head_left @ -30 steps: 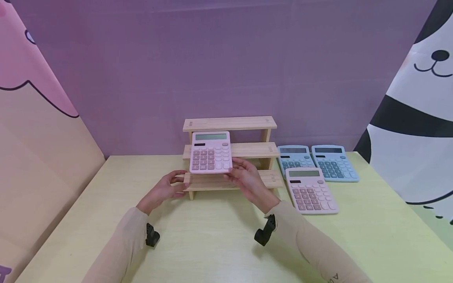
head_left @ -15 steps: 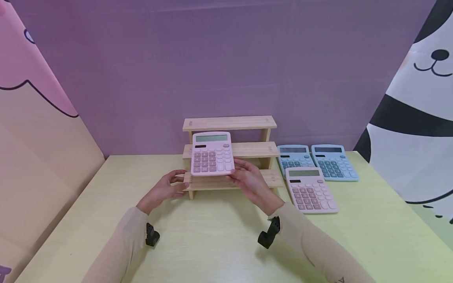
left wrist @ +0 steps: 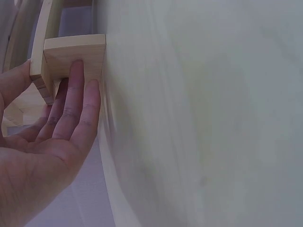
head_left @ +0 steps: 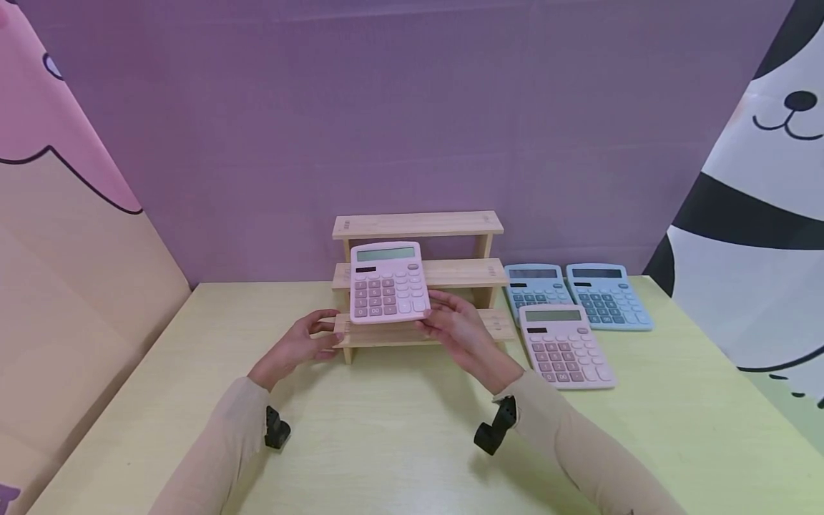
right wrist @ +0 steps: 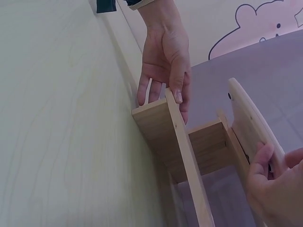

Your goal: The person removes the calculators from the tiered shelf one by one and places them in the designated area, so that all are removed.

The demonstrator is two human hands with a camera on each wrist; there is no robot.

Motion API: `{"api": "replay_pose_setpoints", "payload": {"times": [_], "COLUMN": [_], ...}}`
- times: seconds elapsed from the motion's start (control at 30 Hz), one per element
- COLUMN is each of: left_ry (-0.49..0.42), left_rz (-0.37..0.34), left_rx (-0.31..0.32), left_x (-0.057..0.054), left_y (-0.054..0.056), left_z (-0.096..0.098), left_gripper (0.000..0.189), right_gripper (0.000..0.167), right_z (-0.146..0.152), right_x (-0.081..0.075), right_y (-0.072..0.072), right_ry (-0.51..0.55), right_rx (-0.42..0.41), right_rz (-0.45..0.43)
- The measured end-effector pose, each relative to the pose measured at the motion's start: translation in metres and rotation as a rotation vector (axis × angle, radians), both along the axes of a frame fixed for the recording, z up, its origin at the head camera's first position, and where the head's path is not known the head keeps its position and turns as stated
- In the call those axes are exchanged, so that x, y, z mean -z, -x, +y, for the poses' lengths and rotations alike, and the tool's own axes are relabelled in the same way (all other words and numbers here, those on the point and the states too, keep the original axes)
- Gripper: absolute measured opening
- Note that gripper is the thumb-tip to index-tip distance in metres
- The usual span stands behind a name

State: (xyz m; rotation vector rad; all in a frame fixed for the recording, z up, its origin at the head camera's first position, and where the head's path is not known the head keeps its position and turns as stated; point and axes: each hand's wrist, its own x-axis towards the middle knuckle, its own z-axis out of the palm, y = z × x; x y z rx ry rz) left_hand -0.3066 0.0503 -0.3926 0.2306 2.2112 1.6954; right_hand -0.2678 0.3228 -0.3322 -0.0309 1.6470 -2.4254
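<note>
My right hand (head_left: 460, 336) pinches a pink calculator (head_left: 388, 282) by its lower right corner. The calculator is tilted up, its screen and keys facing me, in front of the middle step of a three-step wooden display shelf (head_left: 463, 272). In the right wrist view the calculator (right wrist: 253, 120) appears edge-on, with fingertips behind it. My left hand (head_left: 302, 343) holds the left end of the lowest step. The left wrist view has that hand (left wrist: 52, 151) with its thumb at the plank (left wrist: 42, 61) and fingertips against the side support (left wrist: 78, 49).
Right of the shelf, another pink calculator (head_left: 566, 347) lies on the pale table (head_left: 386, 443), overlapping one blue calculator (head_left: 534, 286) in this view. A second blue calculator (head_left: 608, 297) lies beside them. A purple cloth backdrop (head_left: 412, 107) rises behind the table.
My right hand and the pink calculator have shifted slightly right and down, and the calculator has turned a little. My left hand stays at the shelf's end.
</note>
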Motion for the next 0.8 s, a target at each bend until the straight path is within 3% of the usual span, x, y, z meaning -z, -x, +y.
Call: {"api": "replay_pose_setpoints", "payload": {"times": [0.8], "left_ry": [-0.007], "left_rz": [0.016], "left_rx": [0.002], "left_x": [0.004], "left_y": [0.000], "left_z": [0.000], "left_gripper": [0.058], "right_gripper": [0.045], "right_z": [0.028], "right_x": [-0.007], "right_y": [-0.008], "right_ry": [-0.001], "right_rx": [0.007], "right_rz": [0.047]}}
